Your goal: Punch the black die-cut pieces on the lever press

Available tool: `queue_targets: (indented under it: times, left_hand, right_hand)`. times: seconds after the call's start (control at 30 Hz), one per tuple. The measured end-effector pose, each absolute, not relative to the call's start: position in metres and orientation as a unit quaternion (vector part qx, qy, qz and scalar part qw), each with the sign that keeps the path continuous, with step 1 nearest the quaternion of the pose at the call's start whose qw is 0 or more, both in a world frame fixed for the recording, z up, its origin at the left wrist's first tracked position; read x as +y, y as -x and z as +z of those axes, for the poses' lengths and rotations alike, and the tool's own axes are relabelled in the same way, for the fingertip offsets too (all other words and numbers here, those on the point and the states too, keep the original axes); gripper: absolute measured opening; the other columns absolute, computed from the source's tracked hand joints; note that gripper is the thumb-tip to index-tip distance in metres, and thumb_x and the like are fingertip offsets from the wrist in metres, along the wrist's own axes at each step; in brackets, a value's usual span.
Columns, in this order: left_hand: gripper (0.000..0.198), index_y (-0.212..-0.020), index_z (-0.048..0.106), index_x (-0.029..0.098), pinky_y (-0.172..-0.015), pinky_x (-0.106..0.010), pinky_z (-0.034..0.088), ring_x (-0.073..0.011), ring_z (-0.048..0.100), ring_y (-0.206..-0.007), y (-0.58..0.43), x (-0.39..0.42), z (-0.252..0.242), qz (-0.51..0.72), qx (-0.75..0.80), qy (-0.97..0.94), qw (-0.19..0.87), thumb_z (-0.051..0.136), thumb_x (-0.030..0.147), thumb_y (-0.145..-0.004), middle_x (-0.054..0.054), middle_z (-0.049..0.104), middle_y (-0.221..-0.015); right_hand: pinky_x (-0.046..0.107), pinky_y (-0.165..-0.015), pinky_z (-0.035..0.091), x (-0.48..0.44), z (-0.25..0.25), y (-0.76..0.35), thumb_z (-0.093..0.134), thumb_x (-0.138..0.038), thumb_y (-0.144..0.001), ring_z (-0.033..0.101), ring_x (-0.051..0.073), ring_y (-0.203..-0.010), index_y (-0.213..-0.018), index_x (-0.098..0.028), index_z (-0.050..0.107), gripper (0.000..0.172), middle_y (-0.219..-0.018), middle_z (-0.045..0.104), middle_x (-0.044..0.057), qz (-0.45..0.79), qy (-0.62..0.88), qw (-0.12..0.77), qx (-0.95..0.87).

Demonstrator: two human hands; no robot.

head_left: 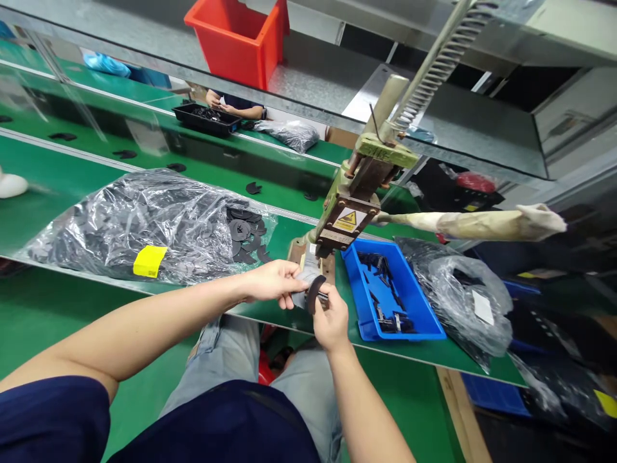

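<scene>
In front of the hand press (344, 218), my left hand (270, 281) pinches a flat grey plastic piece (299, 299) between thumb and fingers. My right hand (332, 319) grips a dark curved plastic piece (315, 290) right beside it, the two pieces touching or overlapping. Whether they are joined I cannot tell. Part of the press base (329, 265) shows just beyond my fingers. To the left, a clear plastic bag (159, 218) lies open, with many flat dark round pieces (245, 233) at its mouth.
A blue bin (400, 292) with small black parts stands right of the press. The press's wrapped lever (472, 222) sticks out rightward. Behind runs a green conveyor (207, 177) carrying scattered dark pieces. A red bin (236, 38) sits on the shelf above; a co-worker's hands (216, 103) show beyond.
</scene>
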State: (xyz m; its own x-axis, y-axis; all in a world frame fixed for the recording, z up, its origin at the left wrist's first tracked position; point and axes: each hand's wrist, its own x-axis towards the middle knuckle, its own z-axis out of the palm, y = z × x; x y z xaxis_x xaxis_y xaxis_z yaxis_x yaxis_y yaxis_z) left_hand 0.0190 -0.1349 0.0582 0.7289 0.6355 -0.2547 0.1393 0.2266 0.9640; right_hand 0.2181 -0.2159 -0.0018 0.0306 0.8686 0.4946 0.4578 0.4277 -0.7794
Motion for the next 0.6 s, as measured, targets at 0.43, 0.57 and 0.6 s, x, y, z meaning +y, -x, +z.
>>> queue_targets:
  times: [0.43,0.57,0.6]
  left_hand:
    - [0.043,-0.067,0.044,0.020,-0.058,-0.027,0.030,-0.0126,0.039,-0.063,-0.028,-0.155,0.056,0.236,0.364,-0.798,0.418,0.062,0.047,-0.096,0.004,0.044,-0.066]
    - [0.049,-0.067,0.039,0.021,-0.055,-0.026,0.025,-0.0110,0.031,-0.060,-0.031,-0.155,0.048,0.217,0.347,-0.746,0.525,0.063,0.055,-0.094,0.006,0.033,-0.063]
    - [0.049,-0.067,0.039,0.021,-0.055,-0.025,0.024,-0.0108,0.030,-0.060,-0.032,-0.156,0.048,0.218,0.350,-0.740,0.531,0.064,0.055,-0.093,0.006,0.033,-0.063]
  right_hand:
    - [0.038,-0.083,0.053,-0.225,0.010,-0.235,0.056,-0.021,-0.098,0.064,0.021,-0.090,-0.109,-0.022,0.068,0.016,-0.095,0.072,0.008,0.085,0.444,0.414,-0.791]
    - [0.037,-0.083,0.055,-0.234,0.015,-0.239,0.058,-0.020,-0.097,0.067,0.021,-0.091,-0.112,-0.024,0.068,0.019,-0.100,0.074,0.008,0.086,0.432,0.402,-0.803]
    - [0.037,-0.083,0.056,-0.237,0.016,-0.240,0.058,-0.020,-0.097,0.067,0.021,-0.091,-0.112,-0.025,0.068,0.019,-0.100,0.074,0.008,0.089,0.432,0.403,-0.802]
